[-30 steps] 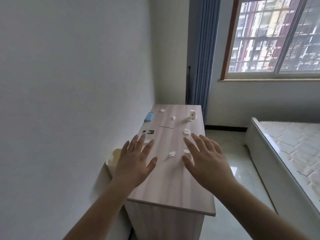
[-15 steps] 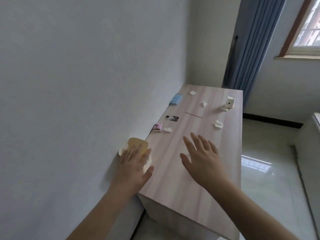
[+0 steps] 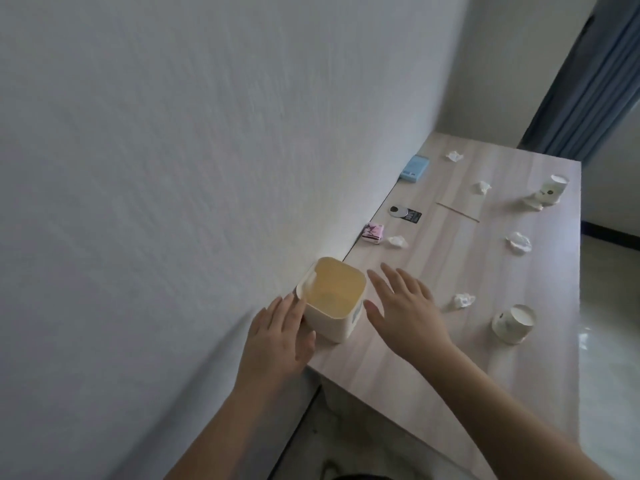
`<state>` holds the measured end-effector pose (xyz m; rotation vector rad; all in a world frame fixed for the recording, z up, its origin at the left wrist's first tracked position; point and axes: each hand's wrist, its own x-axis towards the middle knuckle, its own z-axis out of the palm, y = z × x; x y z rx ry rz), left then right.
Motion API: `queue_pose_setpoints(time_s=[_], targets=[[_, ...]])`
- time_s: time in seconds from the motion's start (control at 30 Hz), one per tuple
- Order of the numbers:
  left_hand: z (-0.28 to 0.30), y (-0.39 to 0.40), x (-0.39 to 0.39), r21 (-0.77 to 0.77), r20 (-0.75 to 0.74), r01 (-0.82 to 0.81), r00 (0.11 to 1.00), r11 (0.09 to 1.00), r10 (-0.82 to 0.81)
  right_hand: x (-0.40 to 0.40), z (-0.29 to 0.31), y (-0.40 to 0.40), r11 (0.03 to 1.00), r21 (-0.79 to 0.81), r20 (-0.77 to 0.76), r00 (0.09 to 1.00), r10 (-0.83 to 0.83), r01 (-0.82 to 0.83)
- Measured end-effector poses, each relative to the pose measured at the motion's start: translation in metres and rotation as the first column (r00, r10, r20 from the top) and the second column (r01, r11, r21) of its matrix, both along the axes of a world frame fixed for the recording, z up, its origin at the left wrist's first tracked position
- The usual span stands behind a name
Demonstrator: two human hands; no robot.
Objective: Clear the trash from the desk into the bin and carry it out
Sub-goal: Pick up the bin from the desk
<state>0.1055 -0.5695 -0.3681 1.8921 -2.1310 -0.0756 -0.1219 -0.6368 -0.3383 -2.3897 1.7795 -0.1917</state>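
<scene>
Your left hand (image 3: 277,336) lies flat-fingered against the wall side of the bin (image 3: 332,299) and your right hand (image 3: 403,313) hovers spread just beside its other side, neither gripping yet; the bin sits at the desk (image 3: 433,341) corner by the wall, so a one-sided push could, I judge, tip it off the edge. The bin looks empty, its yellowish inside bare. Beyond the bin the trash is scattered: crumpled tissues (image 3: 464,300), a paper cup on its side (image 3: 514,323) to the right, and another cup (image 3: 552,189) far off, its contents hidden.
</scene>
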Motion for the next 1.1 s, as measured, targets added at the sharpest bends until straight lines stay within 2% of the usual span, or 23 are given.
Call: queue_pose_setpoints(time_s=[0.17,0.23,0.3,0.4,0.47,0.53,0.63,0.7,0.77,0.83,0.93,1.1], targets=[[-0.025,-0.014,0.004,0.100,-0.150,-0.012,0.988,0.995,0.027,0.016,-0.023,-0.022,0.998,0.069,0.017,1.000,-0.014,0.013],[-0.036,-0.020,0.002,0.134,-0.264,-0.038,0.962,0.990,0.072,0.019,-0.033,-0.030,0.995,0.098,0.026,1.000,-0.011,0.008],[-0.046,-0.022,-0.003,0.204,-0.434,-0.075,0.887,0.976,0.159,0.021,-0.042,-0.041,0.990,0.142,0.059,0.998,-0.017,0.009],[-0.056,-0.024,-0.012,0.418,-0.685,-0.138,0.600,0.898,0.412,0.023,-0.056,-0.058,0.968,0.248,0.160,0.985,-0.069,0.028],[-0.065,-0.028,-0.016,0.532,-0.718,-0.158,0.436,0.832,0.542,0.025,-0.064,-0.068,0.946,0.321,0.263,0.954,-0.143,0.054],[-0.073,-0.035,-0.018,0.603,-0.715,-0.173,0.316,0.779,0.624,0.026,-0.072,-0.076,0.912,0.399,0.358,0.899,-0.253,0.098],[-0.081,-0.050,-0.018,0.668,-0.713,-0.158,0.144,0.727,0.686,0.029,-0.081,-0.085,0.788,0.594,0.466,0.729,-0.501,0.162],[-0.083,-0.059,-0.018,0.707,-0.699,-0.143,0.003,0.693,0.715,0.031,-0.085,-0.089,0.669,0.733,0.504,0.561,-0.657,0.125],[-0.084,-0.066,-0.019,0.726,-0.688,-0.119,-0.126,0.678,0.715,0.031,-0.088,-0.092,0.602,0.795,0.510,0.456,-0.729,0.073],[-0.083,-0.070,-0.023,0.720,-0.692,-0.097,-0.170,0.687,0.702,0.032,-0.091,-0.095,0.587,0.808,0.523,0.408,-0.748,0.040],[-0.083,-0.075,-0.025,0.705,-0.707,-0.084,-0.166,0.704,0.688,0.033,-0.095,-0.096,0.573,0.819,0.537,0.360,-0.763,-0.008],[-0.081,-0.079,-0.020,0.693,-0.720,-0.060,-0.109,0.719,0.685,0.031,-0.094,-0.091,0.592,0.805,0.559,0.378,-0.738,-0.035]])
